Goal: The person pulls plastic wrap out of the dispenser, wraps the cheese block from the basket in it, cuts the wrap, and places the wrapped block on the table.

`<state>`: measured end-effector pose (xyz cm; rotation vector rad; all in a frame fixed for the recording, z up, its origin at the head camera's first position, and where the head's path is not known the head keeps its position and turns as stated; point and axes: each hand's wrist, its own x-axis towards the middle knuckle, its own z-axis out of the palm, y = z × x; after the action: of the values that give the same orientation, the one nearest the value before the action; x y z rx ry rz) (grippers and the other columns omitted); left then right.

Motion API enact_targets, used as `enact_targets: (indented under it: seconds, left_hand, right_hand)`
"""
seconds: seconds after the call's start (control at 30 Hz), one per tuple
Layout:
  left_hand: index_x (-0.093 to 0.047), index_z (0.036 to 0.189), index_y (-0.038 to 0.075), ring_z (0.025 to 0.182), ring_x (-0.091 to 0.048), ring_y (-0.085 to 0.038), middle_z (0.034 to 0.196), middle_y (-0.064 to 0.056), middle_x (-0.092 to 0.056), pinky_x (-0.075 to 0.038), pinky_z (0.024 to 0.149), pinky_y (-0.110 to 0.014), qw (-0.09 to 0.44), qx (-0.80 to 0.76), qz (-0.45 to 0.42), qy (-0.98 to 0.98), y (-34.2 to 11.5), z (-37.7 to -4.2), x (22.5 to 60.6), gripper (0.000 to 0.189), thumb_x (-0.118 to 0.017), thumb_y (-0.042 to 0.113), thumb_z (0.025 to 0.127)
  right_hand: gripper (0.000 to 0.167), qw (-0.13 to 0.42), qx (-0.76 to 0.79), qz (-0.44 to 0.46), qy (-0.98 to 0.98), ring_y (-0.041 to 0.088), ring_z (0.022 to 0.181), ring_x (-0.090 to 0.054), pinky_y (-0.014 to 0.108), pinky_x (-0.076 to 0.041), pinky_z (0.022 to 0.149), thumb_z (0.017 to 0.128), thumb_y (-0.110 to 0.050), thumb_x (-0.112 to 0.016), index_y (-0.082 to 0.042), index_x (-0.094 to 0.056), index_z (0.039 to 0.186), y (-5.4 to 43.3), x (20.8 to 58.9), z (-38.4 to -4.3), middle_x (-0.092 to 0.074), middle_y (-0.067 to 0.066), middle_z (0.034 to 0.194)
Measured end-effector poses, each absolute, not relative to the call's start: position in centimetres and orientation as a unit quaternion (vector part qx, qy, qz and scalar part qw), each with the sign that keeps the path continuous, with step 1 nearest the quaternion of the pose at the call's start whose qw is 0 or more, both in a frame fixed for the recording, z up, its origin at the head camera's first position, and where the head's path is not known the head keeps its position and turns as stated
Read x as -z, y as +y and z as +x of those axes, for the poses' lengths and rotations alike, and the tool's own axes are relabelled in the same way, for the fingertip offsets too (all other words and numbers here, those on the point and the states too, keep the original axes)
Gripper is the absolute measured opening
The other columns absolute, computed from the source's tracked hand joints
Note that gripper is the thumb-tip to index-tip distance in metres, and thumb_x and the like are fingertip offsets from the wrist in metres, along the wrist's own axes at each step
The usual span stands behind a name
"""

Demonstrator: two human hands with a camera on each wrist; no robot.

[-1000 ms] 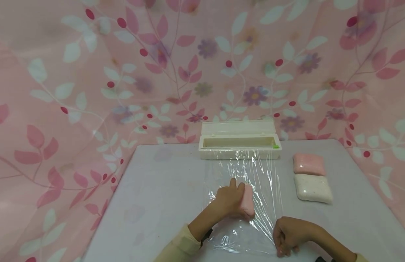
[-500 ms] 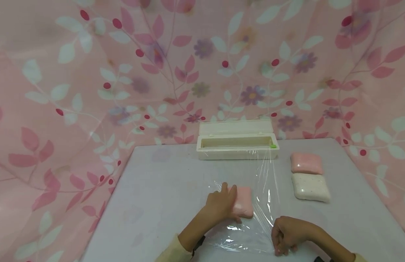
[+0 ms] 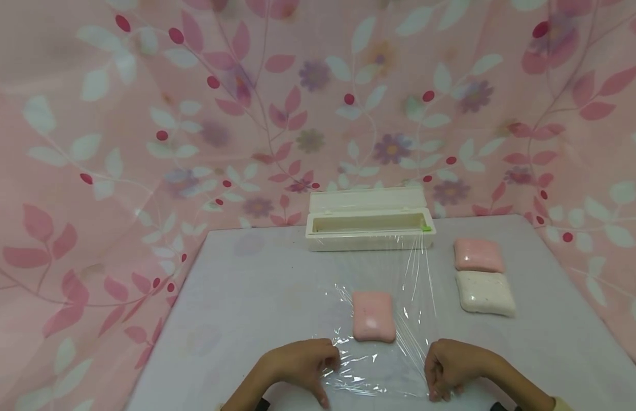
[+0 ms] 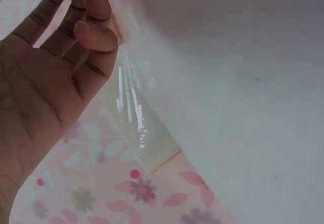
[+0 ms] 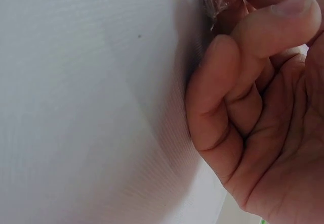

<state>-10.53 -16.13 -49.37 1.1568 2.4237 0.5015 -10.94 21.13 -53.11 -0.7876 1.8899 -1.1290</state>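
A pink soap bar (image 3: 374,317) lies flat on a sheet of clear plastic wrap (image 3: 395,374), which runs forward from the cream wrap dispenser box (image 3: 369,242). My right hand (image 3: 457,365) pinches the near right corner of the wrap; bunched film shows at its fingertips in the right wrist view. At the near left corner is my left hand (image 3: 304,364), thumb and forefinger apart beside the film's edge. Its palm (image 4: 40,92) shows in the left wrist view, fingers loosely bent.
Another pink soap bar (image 3: 479,255) and a white soap bar (image 3: 485,293) sit together on the right of the white tabletop (image 3: 251,285). The box's lid (image 3: 367,198) stands raised against the floral pink curtain (image 3: 277,114), with a green tab (image 3: 425,228) at its right end.
My left hand has laid the pink soap bar flat on the wrap, let go, and moved back to the near left corner. My right hand keeps its place on the wrap.
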Motion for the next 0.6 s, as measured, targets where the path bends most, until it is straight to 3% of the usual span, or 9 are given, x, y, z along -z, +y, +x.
enact_targets:
  seconds: [0.17, 0.47, 0.6]
  left_hand:
    - [-0.061, 0.095, 0.023, 0.083, -0.043, 0.004, 0.093, 0.017, -0.047, -0.039, 0.072, -0.011, 0.207, -0.167, 0.426, 0.865, -17.0, -10.0, 50.3, 0.053, -0.096, 0.034, 0.056]
    - [-0.061, 0.069, 0.024, 0.076, -0.039, 0.005, 0.083, 0.016, -0.044, -0.032, 0.067, -0.007, 0.114, -0.161, 0.461, 0.865, -16.9, -9.7, 51.6, 0.028, -0.086, 0.013, 0.064]
    - [-0.059, 0.069, 0.023, 0.074, -0.038, 0.005, 0.08, 0.016, -0.044, -0.031, 0.065, -0.007, 0.112, -0.152, 0.47, 0.862, -17.0, -9.7, 51.2, 0.028, -0.083, 0.01, 0.065]
  right_hand:
    - [0.011, 0.384, 0.442, -0.311, 0.748, -0.004, 0.04, -0.046, 0.011, -0.033, 0.039, 0.077, -0.017, -0.083, -0.016, -0.073, 0.071, 21.2, 53.1, -11.0, -0.063, -0.009, 0.054]
    - [0.011, 0.386, 0.457, -0.307, 0.741, -0.003, 0.039, -0.045, 0.01, -0.033, 0.04, 0.078, -0.013, -0.082, -0.011, -0.073, 0.072, 21.2, 52.8, -10.7, -0.063, -0.005, 0.054]
    - [0.011, 0.376, 0.455, -0.308, 0.746, -0.003, 0.039, -0.045, 0.01, -0.032, 0.038, 0.077, -0.013, -0.082, -0.011, -0.072, 0.071, 21.2, 52.8, -10.5, -0.063, -0.004, 0.054]
